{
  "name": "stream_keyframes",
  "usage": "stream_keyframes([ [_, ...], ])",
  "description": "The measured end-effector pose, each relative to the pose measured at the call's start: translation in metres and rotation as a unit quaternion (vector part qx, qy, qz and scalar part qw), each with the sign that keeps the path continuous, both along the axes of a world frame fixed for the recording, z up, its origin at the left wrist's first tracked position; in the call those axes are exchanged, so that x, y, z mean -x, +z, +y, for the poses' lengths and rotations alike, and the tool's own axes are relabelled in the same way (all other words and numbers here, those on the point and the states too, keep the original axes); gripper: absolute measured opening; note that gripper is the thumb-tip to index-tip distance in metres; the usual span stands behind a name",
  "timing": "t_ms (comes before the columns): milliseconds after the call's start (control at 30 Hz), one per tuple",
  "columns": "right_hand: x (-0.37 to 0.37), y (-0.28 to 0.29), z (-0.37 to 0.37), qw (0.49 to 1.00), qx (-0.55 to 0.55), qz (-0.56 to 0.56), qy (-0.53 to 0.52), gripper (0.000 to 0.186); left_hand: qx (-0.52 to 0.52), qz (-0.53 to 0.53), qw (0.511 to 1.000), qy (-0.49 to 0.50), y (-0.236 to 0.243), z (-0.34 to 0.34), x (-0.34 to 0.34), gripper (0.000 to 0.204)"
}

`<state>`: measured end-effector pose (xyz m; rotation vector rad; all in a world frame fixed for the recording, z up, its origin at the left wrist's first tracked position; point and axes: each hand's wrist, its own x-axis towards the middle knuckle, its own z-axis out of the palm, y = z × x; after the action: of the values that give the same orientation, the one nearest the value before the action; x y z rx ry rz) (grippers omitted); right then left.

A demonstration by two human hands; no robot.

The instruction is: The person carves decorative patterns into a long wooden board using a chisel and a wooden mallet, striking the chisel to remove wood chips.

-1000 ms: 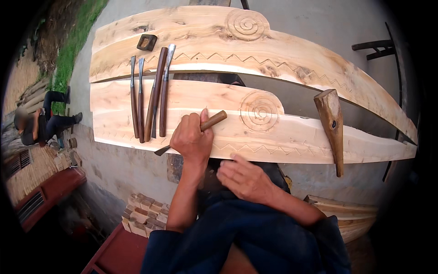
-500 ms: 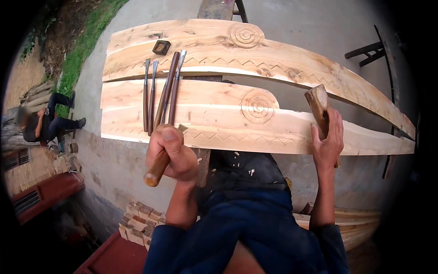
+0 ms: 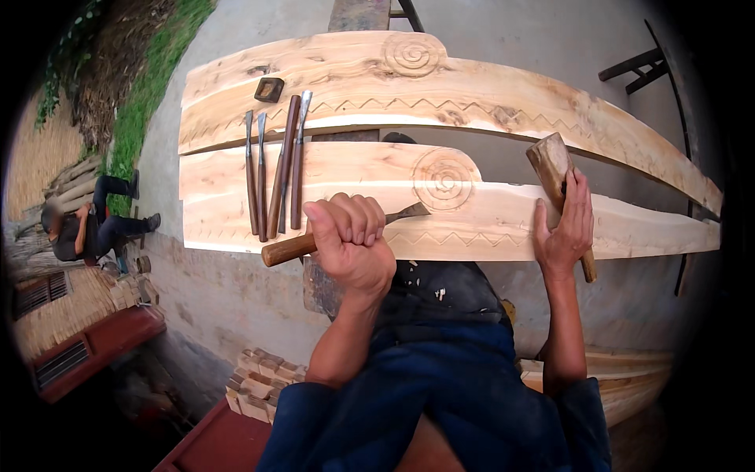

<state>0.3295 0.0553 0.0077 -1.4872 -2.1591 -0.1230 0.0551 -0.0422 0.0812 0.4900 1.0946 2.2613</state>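
Observation:
My left hand (image 3: 354,248) is closed round the wooden handle of a chisel (image 3: 287,250), whose metal blade points right over the near carved plank (image 3: 511,204). My right hand (image 3: 565,236) has its fingers around the handle of a wooden mallet (image 3: 549,157), which lies across that plank, head away from me. The far plank (image 3: 503,86) lies parallel behind it; both show carved spirals and zigzag lines. Several more chisels (image 3: 259,181) lie side by side at the near plank's left part. A small dark square wooden block (image 3: 269,89) rests on the far plank above them.
Another person (image 3: 94,216) is seated at the left, near grass (image 3: 165,71) and stacked logs. Dark wooden trestles (image 3: 641,67) stand beyond the planks. Cut blocks (image 3: 263,374) are piled below left on a red surface (image 3: 212,440), and long boards (image 3: 629,374) lie at lower right.
My right hand moved right and up from below the plank onto the mallet. My left hand swung the chisel round, its blade now pointing right instead of down-left.

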Motion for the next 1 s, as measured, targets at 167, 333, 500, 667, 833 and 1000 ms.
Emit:
stream_keyframes([
  [167, 0.0001, 0.0006, 0.0010, 1.000, 0.005, 0.005, -0.001, 0.071, 0.004, 0.019, 1.000, -0.007, -0.0035, 0.0038, 0.0011, 0.054],
  [333, -0.0007, 0.0009, 0.0018, 1.000, 0.004, 0.007, 0.006, 0.072, 0.016, 0.036, 0.999, -0.011, -0.0040, 0.0047, 0.0020, 0.053],
  [500, -0.0002, -0.0003, 0.0020, 1.000, 0.000, 0.009, 0.002, 0.071, 0.015, 0.031, 0.999, -0.007, -0.0075, 0.0031, 0.0007, 0.054],
  [667, 0.0002, 0.0010, 0.0021, 1.000, 0.005, 0.014, 0.005, 0.071, 0.013, 0.037, 0.999, -0.010, -0.0080, 0.0031, 0.0018, 0.053],
  [833, 0.0004, 0.0003, 0.0021, 1.000, 0.006, 0.015, 0.005, 0.072, 0.006, 0.034, 0.999, -0.008, -0.0080, 0.0032, 0.0027, 0.053],
  [1000, -0.0013, -0.0009, 0.0027, 1.000, 0.006, 0.011, 0.003, 0.073, 0.009, 0.043, 0.999, -0.012, -0.0093, 0.0048, 0.0063, 0.052],
])
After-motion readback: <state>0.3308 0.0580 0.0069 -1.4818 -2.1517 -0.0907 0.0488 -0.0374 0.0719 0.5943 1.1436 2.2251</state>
